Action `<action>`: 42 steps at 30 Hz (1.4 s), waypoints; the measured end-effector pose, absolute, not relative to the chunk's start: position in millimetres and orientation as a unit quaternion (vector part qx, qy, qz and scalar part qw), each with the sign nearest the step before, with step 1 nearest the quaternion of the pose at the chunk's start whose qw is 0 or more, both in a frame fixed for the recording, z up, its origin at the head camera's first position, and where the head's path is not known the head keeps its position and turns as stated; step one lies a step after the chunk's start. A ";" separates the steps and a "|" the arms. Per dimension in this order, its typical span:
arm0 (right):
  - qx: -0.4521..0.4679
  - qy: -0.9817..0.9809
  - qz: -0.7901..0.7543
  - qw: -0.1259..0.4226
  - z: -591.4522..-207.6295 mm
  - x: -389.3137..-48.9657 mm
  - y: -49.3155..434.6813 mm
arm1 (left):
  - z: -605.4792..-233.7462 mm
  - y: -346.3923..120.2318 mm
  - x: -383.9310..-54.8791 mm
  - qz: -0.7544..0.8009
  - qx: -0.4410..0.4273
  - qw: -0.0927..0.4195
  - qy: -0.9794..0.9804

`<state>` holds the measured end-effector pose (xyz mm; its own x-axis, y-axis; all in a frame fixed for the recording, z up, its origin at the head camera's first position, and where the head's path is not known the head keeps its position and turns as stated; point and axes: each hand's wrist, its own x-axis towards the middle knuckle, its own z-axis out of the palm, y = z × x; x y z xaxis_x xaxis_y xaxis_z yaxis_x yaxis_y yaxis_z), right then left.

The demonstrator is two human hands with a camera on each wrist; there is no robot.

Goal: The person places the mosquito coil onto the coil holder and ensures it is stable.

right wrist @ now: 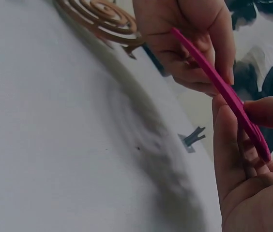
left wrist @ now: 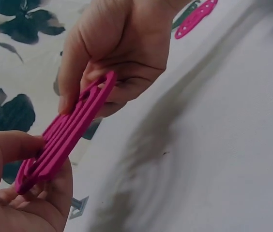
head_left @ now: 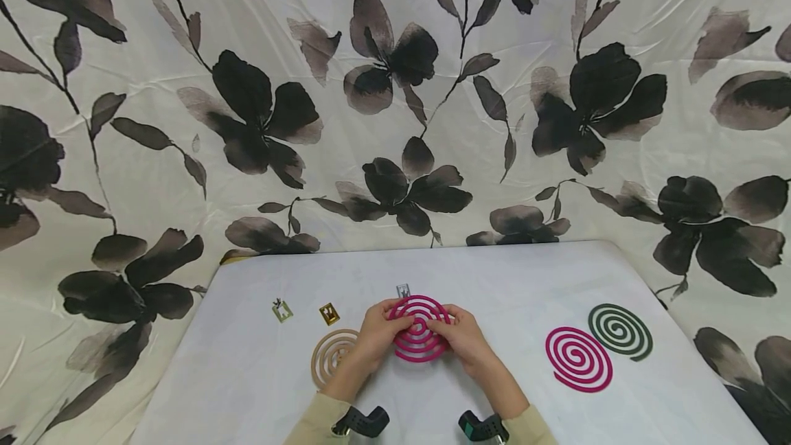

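Both hands hold a pink mosquito coil (head_left: 419, 358) up above the white table, tilted, and its shadow falls on the tabletop. My left hand (head_left: 378, 332) pinches the coil's left side, thumb over the face and fingers behind. On the opposite side my right hand (head_left: 468, 340) pinches it the same way, with thumb toward the middle. Edge-on in the right wrist view, the coil (right wrist: 223, 94) looks thin and flat. Just behind it on the table is a small silver metal coil stand (head_left: 404, 290). A tan coil (head_left: 314, 360) is partly covered by my left forearm.
Over on the right, another pink coil (head_left: 579, 360) and a dark green coil (head_left: 621, 330) lie side by side, edges meeting. At the left are a pale green metal stand (head_left: 282, 311) and a gold one (head_left: 329, 314). Flower-patterned cloth (head_left: 395, 122) hangs behind the table.
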<state>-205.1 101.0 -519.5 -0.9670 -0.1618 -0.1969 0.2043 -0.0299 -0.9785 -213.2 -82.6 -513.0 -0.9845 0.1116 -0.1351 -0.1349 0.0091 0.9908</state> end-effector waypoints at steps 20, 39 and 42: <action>-0.001 0.735 -0.663 0.141 -506.5 -225.3 90.8 | -508.8 -98.1 -232.1 0.669 -0.023 0.135 0.731; 0.004 0.735 -0.655 0.174 -501.1 -251.2 85.4 | -493.7 -102.4 -251.3 0.627 -0.028 0.139 0.766; 0.012 0.735 -0.654 0.179 -499.2 -255.3 84.2 | -492.2 -102.9 -254.5 0.620 -0.036 0.144 0.770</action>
